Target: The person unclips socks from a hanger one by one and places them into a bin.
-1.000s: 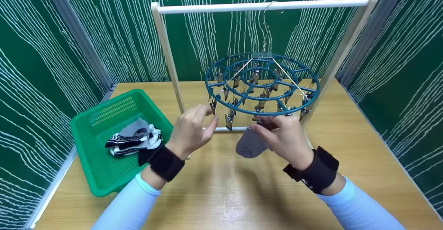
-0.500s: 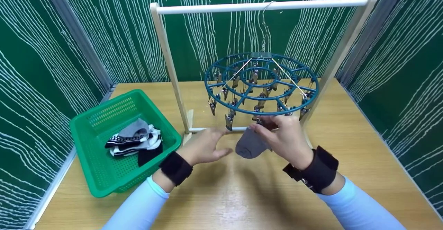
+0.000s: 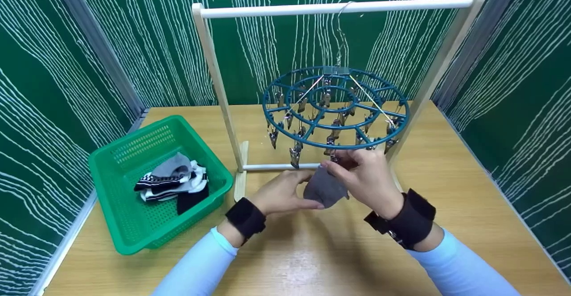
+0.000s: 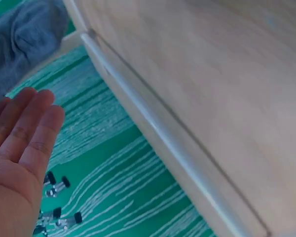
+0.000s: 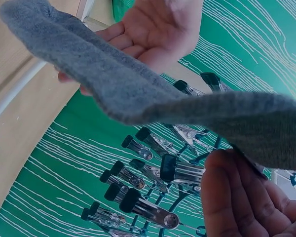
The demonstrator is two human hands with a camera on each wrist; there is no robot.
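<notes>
A grey sock (image 3: pixel 325 188) hangs below the front rim of a round blue-green clip hanger (image 3: pixel 312 143). My right hand (image 3: pixel 369 175) holds the sock's upper end, close to a metal clip (image 3: pixel 331 141). Beside the sock's lower part is my left hand (image 3: pixel 285 192), palm toward it. In the left wrist view the fingers (image 4: pixel 39 133) are nearly straight, just short of the sock (image 4: pixel 27 39). The right wrist view has the sock (image 5: pixel 123 91) stretched across, with the left hand (image 5: pixel 160 34) behind it. Whether the clip bites the sock is hidden.
The hanger hooks over the white bar (image 3: pixel 276 10) of a wooden stand (image 3: pixel 214 68). Several metal clips dangle from its rings. A green basket (image 3: pixel 109 198) at the left holds more socks (image 3: pixel 174 175). Green walls with white streaks border the wooden table (image 3: pixel 455 189).
My left hand has come down from the hanger's left edge and moved right to the sock's lower part. The sock's toe has shifted slightly; my right hand stays in place.
</notes>
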